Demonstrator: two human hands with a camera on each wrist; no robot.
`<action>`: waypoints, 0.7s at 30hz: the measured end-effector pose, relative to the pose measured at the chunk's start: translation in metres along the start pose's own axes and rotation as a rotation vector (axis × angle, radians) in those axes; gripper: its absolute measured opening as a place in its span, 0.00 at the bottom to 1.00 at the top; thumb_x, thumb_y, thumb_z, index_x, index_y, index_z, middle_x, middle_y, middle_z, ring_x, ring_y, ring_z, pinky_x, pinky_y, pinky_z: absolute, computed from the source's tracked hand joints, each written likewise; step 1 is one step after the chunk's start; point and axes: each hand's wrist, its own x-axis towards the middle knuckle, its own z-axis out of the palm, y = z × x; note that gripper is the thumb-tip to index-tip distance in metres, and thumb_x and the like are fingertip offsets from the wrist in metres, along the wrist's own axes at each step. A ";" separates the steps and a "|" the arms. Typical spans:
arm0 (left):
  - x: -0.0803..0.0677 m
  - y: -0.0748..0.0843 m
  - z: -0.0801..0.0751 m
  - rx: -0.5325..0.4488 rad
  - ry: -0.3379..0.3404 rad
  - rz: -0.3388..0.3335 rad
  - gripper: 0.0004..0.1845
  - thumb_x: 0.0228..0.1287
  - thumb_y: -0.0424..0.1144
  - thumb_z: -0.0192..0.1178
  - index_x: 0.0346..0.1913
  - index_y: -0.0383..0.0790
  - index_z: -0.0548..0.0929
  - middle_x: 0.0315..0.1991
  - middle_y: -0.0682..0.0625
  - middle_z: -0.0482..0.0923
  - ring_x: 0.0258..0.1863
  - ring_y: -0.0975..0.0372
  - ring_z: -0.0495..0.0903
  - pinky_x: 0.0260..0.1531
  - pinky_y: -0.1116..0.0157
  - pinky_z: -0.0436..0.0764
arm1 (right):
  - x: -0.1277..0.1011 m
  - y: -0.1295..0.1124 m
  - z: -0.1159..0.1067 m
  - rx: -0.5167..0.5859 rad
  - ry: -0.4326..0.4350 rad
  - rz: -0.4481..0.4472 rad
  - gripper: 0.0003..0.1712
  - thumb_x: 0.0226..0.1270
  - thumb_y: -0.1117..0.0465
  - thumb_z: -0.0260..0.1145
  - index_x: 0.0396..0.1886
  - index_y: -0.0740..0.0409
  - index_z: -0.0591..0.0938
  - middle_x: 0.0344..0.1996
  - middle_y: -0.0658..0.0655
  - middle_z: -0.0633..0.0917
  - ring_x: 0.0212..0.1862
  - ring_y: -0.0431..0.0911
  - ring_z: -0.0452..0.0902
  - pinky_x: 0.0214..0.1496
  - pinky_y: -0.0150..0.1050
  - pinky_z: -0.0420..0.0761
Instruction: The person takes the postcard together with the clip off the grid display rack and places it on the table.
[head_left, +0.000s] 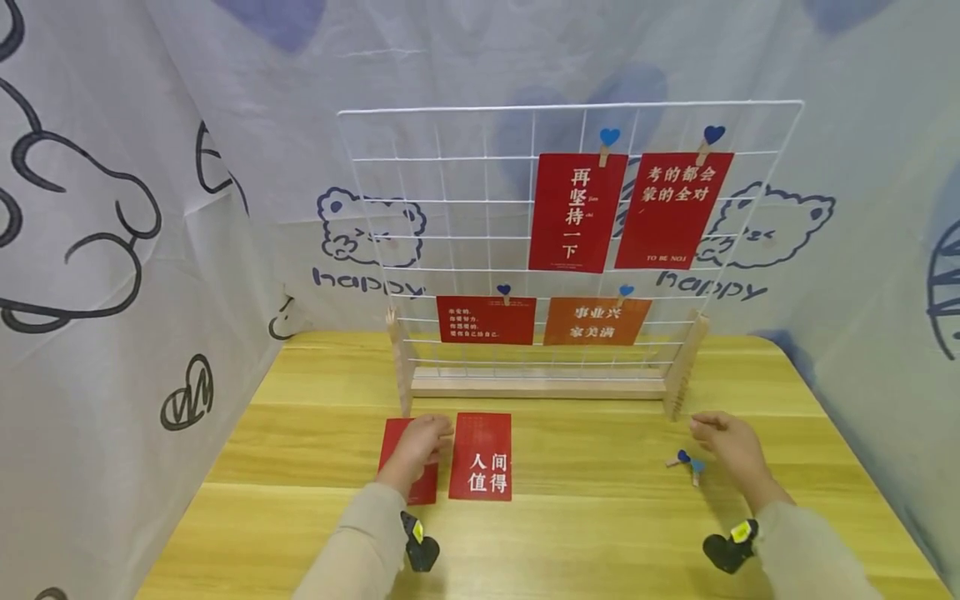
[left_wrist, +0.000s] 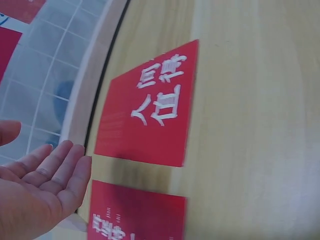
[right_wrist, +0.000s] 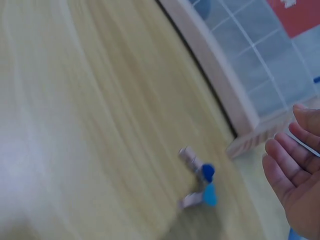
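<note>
My left hand (head_left: 423, 443) hovers above a red card (head_left: 424, 492) on the table and covers part of it. Its fingers are loosely bent, and the left wrist view shows nothing in the palm. Beside it lies a second red card (head_left: 482, 450) with large white characters. At the right, my right hand (head_left: 731, 450) is held over the tabletop with relaxed fingers, also holding nothing. Just left of that hand lie two small wooden clothespins, one with a dark blue heart (right_wrist: 208, 172), the other with a light blue heart (right_wrist: 209, 195).
A white wire grid (head_left: 486, 201) stands in a wooden base (head_left: 540, 388) at the table's back. Heart clothespins hold several cards on it, among them a red card (head_left: 576, 242) and an orange card (head_left: 600, 323). Printed cloth (head_left: 247, 67) hangs behind and at the sides.
</note>
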 end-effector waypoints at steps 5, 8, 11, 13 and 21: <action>-0.001 0.013 -0.002 -0.052 -0.023 0.040 0.23 0.63 0.38 0.43 0.54 0.22 0.62 0.52 0.30 0.64 0.52 0.42 0.65 0.49 0.50 0.65 | 0.031 0.022 0.005 -0.008 0.043 -0.091 0.33 0.54 0.40 0.56 0.51 0.59 0.72 0.41 0.57 0.78 0.39 0.44 0.76 0.28 0.36 0.77; 0.000 0.020 -0.002 -0.079 -0.032 0.069 0.23 0.64 0.38 0.42 0.55 0.21 0.61 0.52 0.29 0.64 0.52 0.42 0.64 0.49 0.50 0.65 | 0.028 -0.001 0.001 0.040 -0.010 -0.127 0.29 0.57 0.45 0.57 0.51 0.60 0.72 0.42 0.58 0.78 0.39 0.48 0.76 0.33 0.45 0.76; 0.000 0.027 -0.001 -0.097 -0.040 0.089 0.23 0.64 0.38 0.42 0.56 0.23 0.61 0.52 0.30 0.64 0.52 0.43 0.65 0.49 0.52 0.66 | 0.009 -0.048 0.000 0.061 -0.035 -0.146 0.29 0.59 0.48 0.57 0.52 0.65 0.70 0.45 0.64 0.76 0.43 0.55 0.74 0.42 0.52 0.72; 0.001 0.032 0.000 -0.107 -0.047 0.102 0.22 0.64 0.38 0.42 0.56 0.24 0.61 0.53 0.31 0.65 0.52 0.44 0.65 0.49 0.52 0.66 | -0.001 -0.075 0.000 0.074 -0.030 -0.164 0.30 0.59 0.49 0.56 0.52 0.68 0.69 0.45 0.67 0.75 0.44 0.58 0.73 0.45 0.51 0.71; 0.001 0.057 0.008 -0.140 -0.028 0.153 0.20 0.63 0.38 0.46 0.54 0.28 0.67 0.49 0.36 0.70 0.49 0.48 0.69 0.48 0.55 0.69 | 0.021 -0.090 -0.007 0.228 -0.081 -0.246 0.27 0.54 0.50 0.62 0.50 0.61 0.74 0.39 0.58 0.79 0.39 0.48 0.76 0.41 0.44 0.74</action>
